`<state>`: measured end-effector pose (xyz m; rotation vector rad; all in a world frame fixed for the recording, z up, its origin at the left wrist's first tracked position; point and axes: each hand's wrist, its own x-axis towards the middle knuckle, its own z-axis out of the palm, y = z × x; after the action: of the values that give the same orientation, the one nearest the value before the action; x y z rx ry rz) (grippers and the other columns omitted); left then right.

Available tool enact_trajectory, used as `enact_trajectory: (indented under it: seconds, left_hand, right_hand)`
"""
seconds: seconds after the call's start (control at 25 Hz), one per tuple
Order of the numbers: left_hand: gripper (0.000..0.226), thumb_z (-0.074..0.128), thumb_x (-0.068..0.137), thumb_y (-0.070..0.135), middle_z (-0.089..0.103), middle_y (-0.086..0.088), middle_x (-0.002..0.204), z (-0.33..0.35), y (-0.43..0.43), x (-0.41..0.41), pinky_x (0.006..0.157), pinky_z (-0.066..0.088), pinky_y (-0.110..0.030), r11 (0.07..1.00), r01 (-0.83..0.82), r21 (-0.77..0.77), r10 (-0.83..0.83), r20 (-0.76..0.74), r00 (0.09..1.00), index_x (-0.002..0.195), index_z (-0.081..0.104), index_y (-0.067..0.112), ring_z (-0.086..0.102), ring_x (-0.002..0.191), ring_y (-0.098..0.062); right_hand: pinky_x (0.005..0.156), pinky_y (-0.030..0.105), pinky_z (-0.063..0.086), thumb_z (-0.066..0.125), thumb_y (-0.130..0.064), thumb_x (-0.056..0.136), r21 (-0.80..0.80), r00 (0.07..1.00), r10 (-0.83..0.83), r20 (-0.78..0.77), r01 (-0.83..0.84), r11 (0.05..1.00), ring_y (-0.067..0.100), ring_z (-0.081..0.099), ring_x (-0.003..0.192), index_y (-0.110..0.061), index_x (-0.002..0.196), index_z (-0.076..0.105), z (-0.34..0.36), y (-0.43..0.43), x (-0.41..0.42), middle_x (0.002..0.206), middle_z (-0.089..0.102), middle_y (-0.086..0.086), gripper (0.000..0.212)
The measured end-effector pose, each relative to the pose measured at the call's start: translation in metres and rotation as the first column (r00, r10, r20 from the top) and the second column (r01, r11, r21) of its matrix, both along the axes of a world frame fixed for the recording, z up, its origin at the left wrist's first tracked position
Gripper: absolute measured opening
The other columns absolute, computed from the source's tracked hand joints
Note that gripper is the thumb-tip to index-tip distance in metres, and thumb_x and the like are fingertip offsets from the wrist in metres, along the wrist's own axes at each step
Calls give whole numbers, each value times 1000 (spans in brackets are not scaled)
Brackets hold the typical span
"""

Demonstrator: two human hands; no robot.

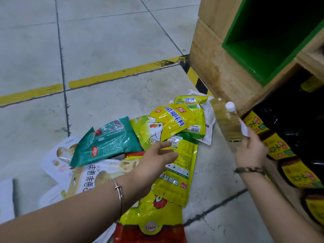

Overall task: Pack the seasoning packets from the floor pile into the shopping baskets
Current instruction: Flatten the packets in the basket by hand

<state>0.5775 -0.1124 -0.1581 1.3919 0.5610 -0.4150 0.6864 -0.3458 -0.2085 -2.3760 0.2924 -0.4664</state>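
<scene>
Head view: pile (157,130) lies mostly unpacked on floor (105,41); left hand (154,160) open over it, right hand (250,151) gripping a bottle (226,120)

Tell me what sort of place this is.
Probably a shop or a stockroom: a wooden shelf unit holds dark bottles with yellow labels, yellow marking tape runs across the tiled floor, and seasoning packets lie piled beside the shelf. The right hand holds a pale bottle.

Glossy plastic packets (163,127) lay under the left hand (156,160); the right hand (250,151) gripped a clear, smooth plastic bottle (226,123).
</scene>
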Motion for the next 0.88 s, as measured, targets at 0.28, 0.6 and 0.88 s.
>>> enact_trajectory:
  seconds: [0.28, 0.6, 0.88]
  left_hand:
    - [80, 69, 62, 39, 64, 1, 118, -10, 2, -8, 87, 45, -34, 969, -150, -198, 143, -47, 989, 136, 47, 16, 61, 106, -17]
    - [46, 70, 63, 11, 74, -11, 88, -20, 33, -23, 55, 56, -30, 890, -316, -328, 291, -124, 949, 108, 65, 6, 72, 73, -22]
    - [24, 67, 79, -1, 74, -11, 89, -42, 61, -34, 66, 57, -33, 947, -311, -84, 299, -132, 945, 100, 66, 11, 72, 78, -26]
  right_hand:
    - [84, 36, 52, 49, -6, 94, 762, 874, 390, -290, -35, 646, 25, 66, 91, -4, 104, 64, 45, 69, -50, 98, 69, 11, 18]
    - [71, 33, 55, 52, -8, 92, 851, 720, 561, -409, 79, 519, 18, 68, 72, -12, 91, 65, 22, 107, -90, 81, 72, 5, 14]
    - [71, 41, 49, 58, -27, 88, 534, 774, 42, -631, 395, 747, 36, 64, 88, 5, 100, 59, -21, 65, -59, 92, 65, 22, 34]
